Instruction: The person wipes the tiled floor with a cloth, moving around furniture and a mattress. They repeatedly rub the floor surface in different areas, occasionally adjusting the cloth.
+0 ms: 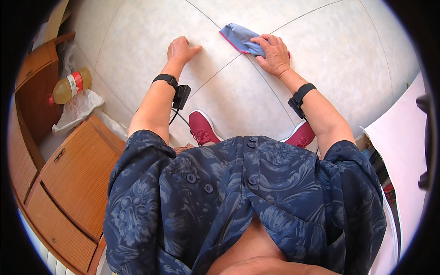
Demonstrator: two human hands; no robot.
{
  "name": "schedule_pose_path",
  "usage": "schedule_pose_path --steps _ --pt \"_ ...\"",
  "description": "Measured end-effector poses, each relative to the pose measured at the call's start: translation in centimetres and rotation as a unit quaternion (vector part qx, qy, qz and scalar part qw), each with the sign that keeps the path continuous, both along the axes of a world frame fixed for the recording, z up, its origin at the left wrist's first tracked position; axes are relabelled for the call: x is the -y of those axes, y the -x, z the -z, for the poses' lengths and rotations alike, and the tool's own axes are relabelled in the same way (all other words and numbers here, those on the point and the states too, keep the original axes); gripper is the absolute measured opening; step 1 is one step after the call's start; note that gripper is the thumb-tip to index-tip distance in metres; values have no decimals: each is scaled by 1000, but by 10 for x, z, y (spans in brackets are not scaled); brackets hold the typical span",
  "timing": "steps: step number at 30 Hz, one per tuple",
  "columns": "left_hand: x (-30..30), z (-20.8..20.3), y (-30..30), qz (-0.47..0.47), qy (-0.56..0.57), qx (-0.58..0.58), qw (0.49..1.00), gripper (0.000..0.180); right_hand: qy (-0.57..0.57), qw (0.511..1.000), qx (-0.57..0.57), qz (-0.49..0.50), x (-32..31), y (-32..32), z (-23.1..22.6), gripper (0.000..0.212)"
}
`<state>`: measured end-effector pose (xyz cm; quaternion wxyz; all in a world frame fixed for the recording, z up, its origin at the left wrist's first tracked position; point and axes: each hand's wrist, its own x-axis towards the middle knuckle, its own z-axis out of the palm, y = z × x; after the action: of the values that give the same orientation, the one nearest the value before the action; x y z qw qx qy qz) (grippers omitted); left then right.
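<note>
A blue-grey cloth with a red-pink edge is bunched on the pale tiled floor, ahead and right of the middle. My right hand grips it from above, fingers curled over its folds, and part of the cloth is hidden under the palm. To the left, my left hand hangs over the tiles with nothing in it. Its thumb points away toward the cloth, apart from the other fingers, which bend partly out of sight.
Wooden cabinets line the left side, one with its door ajar. By them lie a bottle of yellowish liquid and a white plastic bag. My red shoes stand on the floor tiles. A white sheet-like cover hangs at the right.
</note>
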<state>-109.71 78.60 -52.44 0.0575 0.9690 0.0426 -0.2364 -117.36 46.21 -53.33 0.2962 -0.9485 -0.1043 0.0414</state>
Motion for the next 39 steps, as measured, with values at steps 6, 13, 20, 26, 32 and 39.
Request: schedule_pose_path --steps 6,13,20,26,32,39 --pt "-4 1 -5 -6 4 -10 1000 48 -2 1000 0 -1 0 0 -2 51" --pt "3 -6 -4 -7 -5 -38 999 49 5 1000 2 1 0 0 2 51" --pt "-7 3 -6 -8 10 -22 1000 51 4 1000 -7 2 -1 1 -3 51" --pt "0 -7 -5 -4 -5 -33 999 54 2 1000 7 1 0 1 0 52" --pt "4 -8 -9 -23 -16 -58 998 54 3 1000 -1 2 -1 1 1 52" --pt "4 -9 -12 -42 -6 -60 997 47 -3 1000 16 0 0 -1 0 52"
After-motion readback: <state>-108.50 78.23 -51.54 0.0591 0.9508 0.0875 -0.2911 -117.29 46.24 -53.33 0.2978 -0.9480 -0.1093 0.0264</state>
